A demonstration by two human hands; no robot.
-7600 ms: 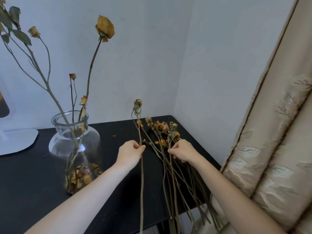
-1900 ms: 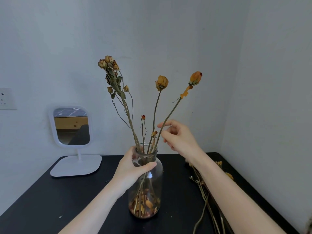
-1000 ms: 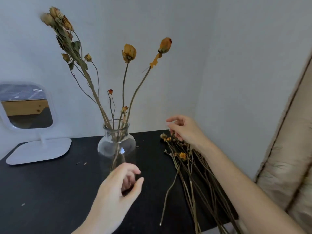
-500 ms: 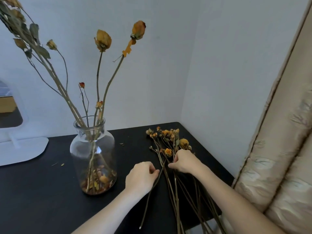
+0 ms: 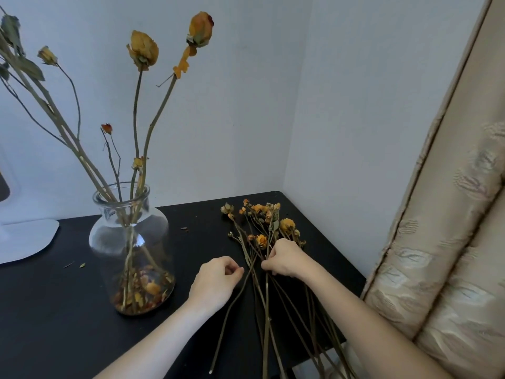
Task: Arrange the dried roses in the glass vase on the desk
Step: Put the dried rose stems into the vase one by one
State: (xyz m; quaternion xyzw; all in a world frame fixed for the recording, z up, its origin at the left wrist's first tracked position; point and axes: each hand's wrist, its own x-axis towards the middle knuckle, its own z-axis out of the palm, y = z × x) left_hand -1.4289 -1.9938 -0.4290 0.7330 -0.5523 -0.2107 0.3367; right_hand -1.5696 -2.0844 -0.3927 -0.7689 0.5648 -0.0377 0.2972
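Black desk (image 5: 54, 324): both hands pinch stems (image 5: 266, 310) overhanging its edge.

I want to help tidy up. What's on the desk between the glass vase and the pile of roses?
Head view: mostly bare black desk, with one small dried scrap between the glass vase and the pile of roses.

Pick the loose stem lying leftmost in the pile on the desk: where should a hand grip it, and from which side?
Grip the leftmost stem mid-length, just below where the left hand sits, coming from above and from the left. It lies flat on the desk and splays clear of the pile there. Higher up it crosses other stems, and its brittle-looking dried buds are tangled among them.
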